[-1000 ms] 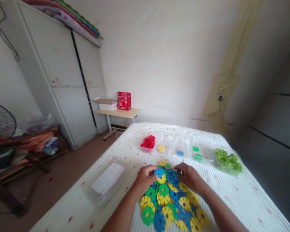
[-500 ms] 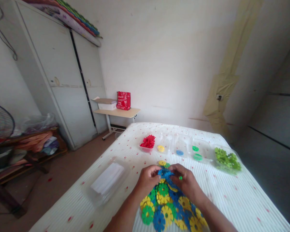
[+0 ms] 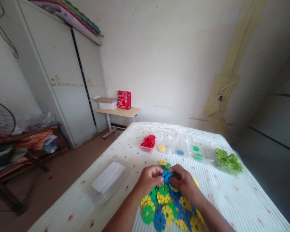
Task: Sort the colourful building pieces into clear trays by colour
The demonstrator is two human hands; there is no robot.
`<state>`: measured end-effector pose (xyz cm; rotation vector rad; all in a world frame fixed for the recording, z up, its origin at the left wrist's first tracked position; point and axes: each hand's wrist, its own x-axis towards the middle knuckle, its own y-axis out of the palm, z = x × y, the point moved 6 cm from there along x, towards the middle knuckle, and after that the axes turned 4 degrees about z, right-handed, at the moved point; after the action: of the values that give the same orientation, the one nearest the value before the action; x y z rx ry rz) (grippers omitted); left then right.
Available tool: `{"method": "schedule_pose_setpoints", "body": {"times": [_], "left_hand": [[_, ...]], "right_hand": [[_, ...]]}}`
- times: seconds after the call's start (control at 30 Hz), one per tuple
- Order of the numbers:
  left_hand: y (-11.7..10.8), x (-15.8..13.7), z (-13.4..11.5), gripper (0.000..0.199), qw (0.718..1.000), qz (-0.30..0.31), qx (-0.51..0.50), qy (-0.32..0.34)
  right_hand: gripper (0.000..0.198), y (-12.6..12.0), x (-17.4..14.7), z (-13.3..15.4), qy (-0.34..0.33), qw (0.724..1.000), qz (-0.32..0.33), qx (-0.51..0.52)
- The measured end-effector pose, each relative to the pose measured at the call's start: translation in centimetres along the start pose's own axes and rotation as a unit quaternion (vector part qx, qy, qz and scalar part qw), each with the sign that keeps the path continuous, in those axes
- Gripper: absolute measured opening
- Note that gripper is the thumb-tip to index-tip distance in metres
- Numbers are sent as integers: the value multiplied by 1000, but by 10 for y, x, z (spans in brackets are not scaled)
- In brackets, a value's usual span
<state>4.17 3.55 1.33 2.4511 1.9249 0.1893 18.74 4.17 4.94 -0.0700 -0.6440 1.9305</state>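
Between my fingertips are blue notched plastic discs (image 3: 167, 176), held just above a pile; how many there are I cannot tell. My left hand (image 3: 151, 176) pinches them from the left, thumb and forefinger closed. From the right, my right hand (image 3: 182, 178) grips the same blue pieces with bent fingers. Below both hands spreads a pile of flower-shaped discs in yellow, green and blue, among them a green disc (image 3: 148, 215), a blue disc (image 3: 159, 221) and a yellow disc (image 3: 168, 214). Another yellow disc (image 3: 162, 162) lies just beyond my hands.
Clear boxes line the far side: one with red pieces (image 3: 148, 141), others with a yellow disc (image 3: 161, 148), a blue disc (image 3: 180, 152) and green discs (image 3: 198, 157), and one with light-green pieces (image 3: 228, 161). To the left, a clear box (image 3: 108, 177) holds white sheets.
The blue pieces have shifted slightly right and turned, now looking more compact between my fingers. Both hands have drawn a little closer together around them.
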Motion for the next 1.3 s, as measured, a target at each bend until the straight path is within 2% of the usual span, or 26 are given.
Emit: {"method": "schedule_pose_setpoints", "body": {"times": [0.13,0.23,0.3,0.37,0.43,0.53,0.6,0.67,0.87,1.0,1.13,1.3], "left_hand": [[1,0,3,20,1000,6,-14,-3],[3,-1,1,23,1000,15,-21,-9],[3,-1,-4,26,1000,6,-21,-6],[-3,-2,-9,25,999,-34,-3,6],[-14,-3,-12,22,994,-103,29,15],[-29,-3,-10,19,980,-185,64,14],[-36,-2,-7,19,975,-210,72,17],[-39,0,-4,17,971,-222,80,22],[-39,2,-3,13,969,-220,109,29],[-39,1,-1,14,967,-218,125,31],[-41,0,-1,14,963,-222,146,38],[-44,-2,-7,12,948,-246,192,62]], "right_hand": [[13,5,0,-13,41,997,19,69],[14,9,1,-14,46,990,41,131],[17,3,4,-12,47,987,31,151],[20,-15,10,-9,54,988,-14,147],[24,-44,21,-10,70,986,-79,130],[27,-92,42,-18,131,976,-162,57],[26,-116,58,-27,175,966,-191,-1],[22,-127,75,-37,202,959,-196,-31],[7,-116,109,-62,259,946,-160,-113],[13,-112,116,-61,265,937,-145,-178],[17,-118,105,-41,222,934,-151,-235],[12,-111,64,-23,152,951,-122,-241]]}}
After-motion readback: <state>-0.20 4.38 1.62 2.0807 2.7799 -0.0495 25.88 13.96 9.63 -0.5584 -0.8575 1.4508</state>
